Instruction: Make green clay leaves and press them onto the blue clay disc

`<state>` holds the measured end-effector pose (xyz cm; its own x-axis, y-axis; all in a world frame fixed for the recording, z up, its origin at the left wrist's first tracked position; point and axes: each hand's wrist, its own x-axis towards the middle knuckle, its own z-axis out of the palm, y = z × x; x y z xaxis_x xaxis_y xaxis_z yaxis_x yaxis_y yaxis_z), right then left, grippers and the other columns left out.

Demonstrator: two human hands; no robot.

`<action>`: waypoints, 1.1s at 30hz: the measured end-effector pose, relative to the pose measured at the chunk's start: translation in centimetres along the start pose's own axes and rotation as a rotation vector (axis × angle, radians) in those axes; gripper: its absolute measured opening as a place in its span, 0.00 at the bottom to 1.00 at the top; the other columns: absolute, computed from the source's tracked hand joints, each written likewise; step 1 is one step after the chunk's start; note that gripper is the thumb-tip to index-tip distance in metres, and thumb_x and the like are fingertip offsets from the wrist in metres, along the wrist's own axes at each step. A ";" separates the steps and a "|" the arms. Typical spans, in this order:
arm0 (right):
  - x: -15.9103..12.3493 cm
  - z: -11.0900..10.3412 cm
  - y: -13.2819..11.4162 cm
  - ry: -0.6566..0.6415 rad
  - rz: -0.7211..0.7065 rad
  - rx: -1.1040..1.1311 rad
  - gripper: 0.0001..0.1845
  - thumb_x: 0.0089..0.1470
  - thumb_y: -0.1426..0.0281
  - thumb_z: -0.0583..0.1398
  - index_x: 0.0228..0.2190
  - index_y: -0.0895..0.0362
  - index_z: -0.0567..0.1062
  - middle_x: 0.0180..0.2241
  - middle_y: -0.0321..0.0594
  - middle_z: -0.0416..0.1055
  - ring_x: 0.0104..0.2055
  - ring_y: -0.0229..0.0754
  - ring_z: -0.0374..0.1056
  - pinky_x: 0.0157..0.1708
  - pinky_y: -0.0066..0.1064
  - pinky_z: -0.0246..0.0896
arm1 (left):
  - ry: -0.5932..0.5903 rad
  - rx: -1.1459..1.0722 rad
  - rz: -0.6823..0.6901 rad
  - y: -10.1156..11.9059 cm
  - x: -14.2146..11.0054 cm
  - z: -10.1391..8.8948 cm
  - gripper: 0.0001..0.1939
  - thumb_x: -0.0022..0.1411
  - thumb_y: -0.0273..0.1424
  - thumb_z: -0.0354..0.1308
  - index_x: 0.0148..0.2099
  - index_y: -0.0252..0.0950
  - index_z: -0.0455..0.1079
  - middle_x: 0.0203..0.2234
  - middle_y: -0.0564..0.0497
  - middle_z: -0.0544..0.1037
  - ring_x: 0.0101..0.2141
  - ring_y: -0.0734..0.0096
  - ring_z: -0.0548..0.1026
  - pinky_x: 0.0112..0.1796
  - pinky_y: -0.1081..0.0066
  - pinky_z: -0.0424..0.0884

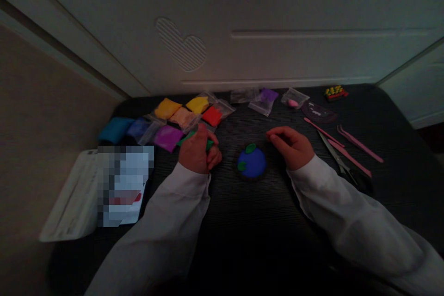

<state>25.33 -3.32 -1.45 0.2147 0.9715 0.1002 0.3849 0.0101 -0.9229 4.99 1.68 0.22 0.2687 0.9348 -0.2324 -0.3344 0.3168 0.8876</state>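
Observation:
My left hand (198, 151) is closed round a green lump of clay (190, 137) in its clear bag, left of centre on the dark table (243, 222). My right hand (290, 146) hovers just right of a blue clay disc (252, 162), fingers pinched together; what they hold, if anything, is too small to make out. The disc lies between my hands and carries two small green clay pieces (250, 148).
Several bags of coloured clay (173, 120) lie at the back left, more clear bags (263, 99) at the back centre. Pink modelling tools (359, 144) and scissors (342, 163) lie at the right. A white box (86, 194) sits at the left edge.

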 end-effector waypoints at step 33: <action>0.0 0.0 -0.1 -0.005 -0.009 -0.017 0.07 0.47 0.68 0.56 0.30 0.55 0.72 0.28 0.37 0.71 0.31 0.39 0.66 0.33 0.33 0.60 | -0.068 -0.107 -0.054 0.6 -0.3 0.2 0.10 0.50 0.23 0.51 0.37 0.40 0.59 0.19 0.58 0.66 0.14 0.79 0.63 0.11 0.80 0.59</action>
<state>25.31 -3.35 -1.39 0.2070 0.9725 0.1067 0.4015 0.0150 -0.9157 4.89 1.55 0.93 0.3488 0.9038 -0.2481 -0.4115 0.3855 0.8259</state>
